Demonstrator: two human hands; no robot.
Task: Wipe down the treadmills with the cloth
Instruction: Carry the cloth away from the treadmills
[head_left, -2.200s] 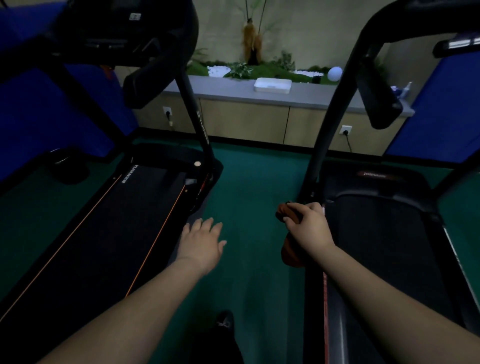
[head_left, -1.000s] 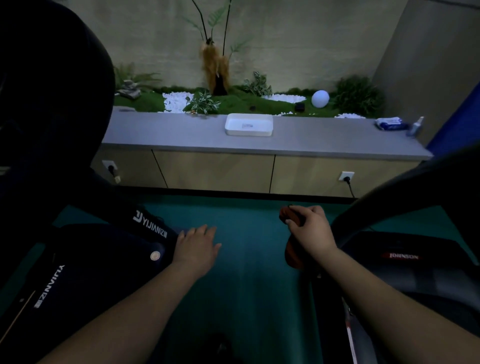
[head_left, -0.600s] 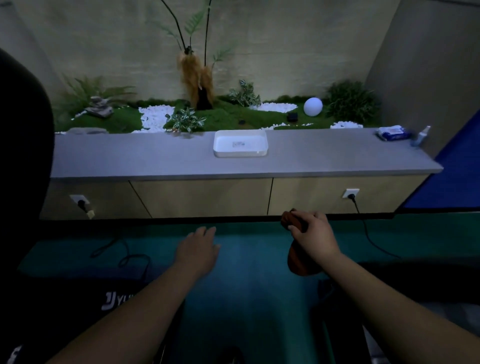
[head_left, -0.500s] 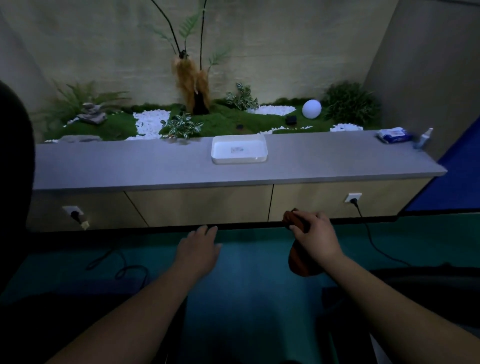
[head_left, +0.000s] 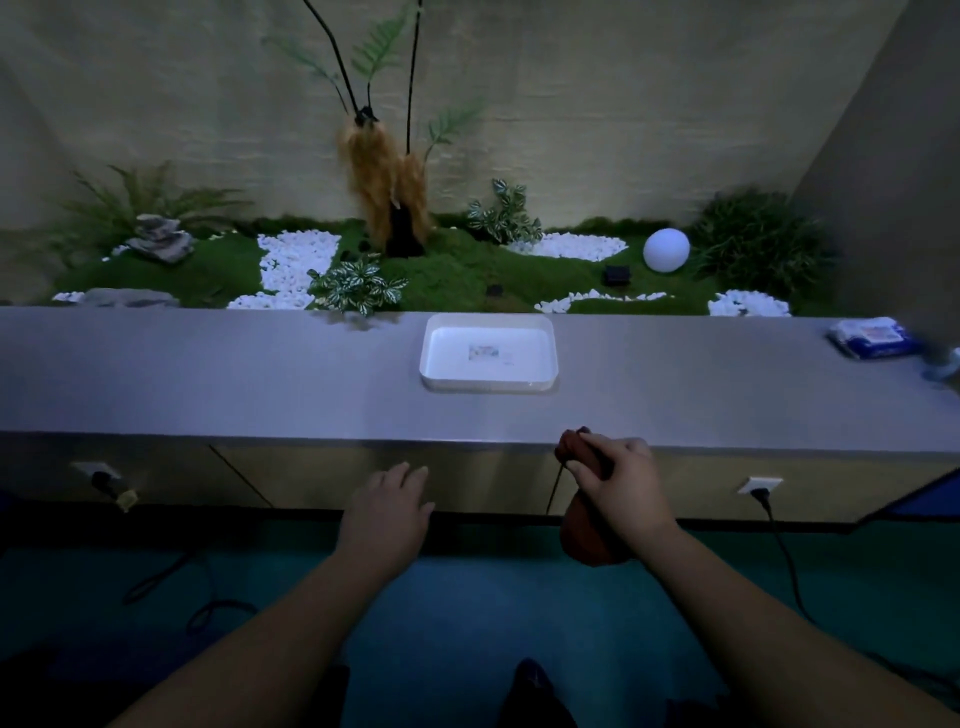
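My right hand (head_left: 621, 488) grips a reddish-brown cloth (head_left: 587, 540), which bunches above my fingers and hangs below my palm. It is held just in front of the grey counter's (head_left: 260, 374) front edge. My left hand (head_left: 387, 512) floats palm down with relaxed fingers, holding nothing, in front of the cabinet doors. No treadmill is plainly visible; only dark shapes sit at the bottom corners.
A white tray (head_left: 488, 382) sits on the counter's middle. A blue wipes pack (head_left: 875, 338) and a small bottle (head_left: 943, 364) lie at its right end. Behind is a moss and pebble garden with a white ball (head_left: 666, 250). Plugged cables (head_left: 779, 551) trail over the green floor.
I have walked forward from between the two treadmills up to the counter, so the treadmills left the view. My right hand kept hold of the cloth; both hands stayed level.
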